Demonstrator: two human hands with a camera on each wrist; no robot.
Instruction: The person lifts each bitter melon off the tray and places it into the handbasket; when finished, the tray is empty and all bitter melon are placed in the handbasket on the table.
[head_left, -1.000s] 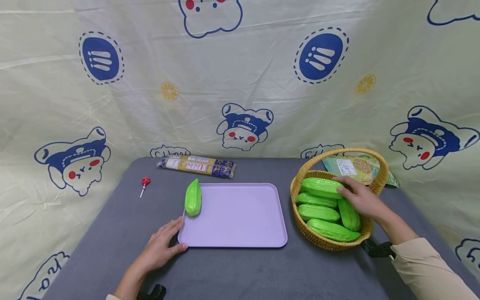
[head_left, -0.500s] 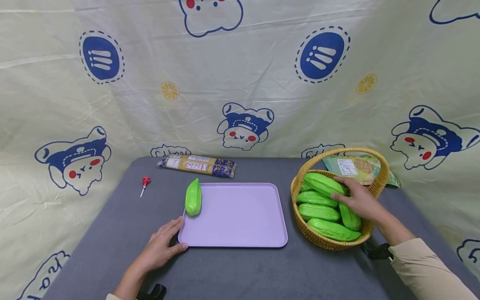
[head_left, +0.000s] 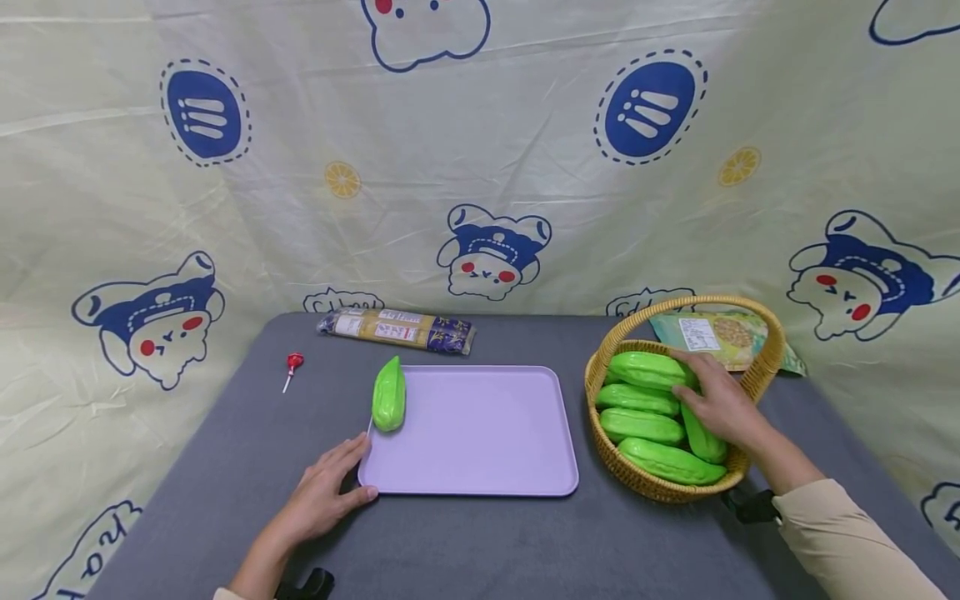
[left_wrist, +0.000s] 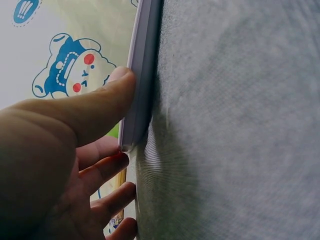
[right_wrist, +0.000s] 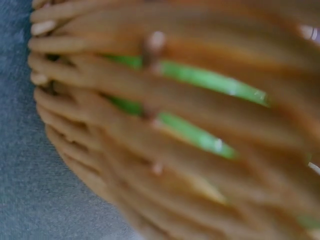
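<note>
A lilac tray (head_left: pixel 480 433) lies on the table, with one glossy green ridged gourd (head_left: pixel 388 396) standing over its upper left corner. My left hand (head_left: pixel 322 487) rests at the tray's near left corner, thumb against the front edge and fingertips at the left side. In the left wrist view the thumb (left_wrist: pixel 110 95) touches the rim while the other fingers spread loosely. To the right, a wicker basket (head_left: pixel 622 477) holds several like gourds. Inside it my right hand (head_left: pixel 720 400) grips the right end of the topmost gourd (head_left: pixel 645 369) between thumb and fingers.
The basket's tall arched handle (head_left: pixel 693 300) rises over the right hand. Behind it lies a green snack bag (head_left: pixel 701 333). A packet of noodles (head_left: pixel 397 327) lies behind the tray, and a red lollipop (head_left: pixel 294 362) to the left. A printed cloth (head_left: pixel 525 125) hangs at the back.
In the basket, the top gourd swung to a slant and then back to nearly level, with my right hand shifting slightly along with it. The left hand and tray stay put.
</note>
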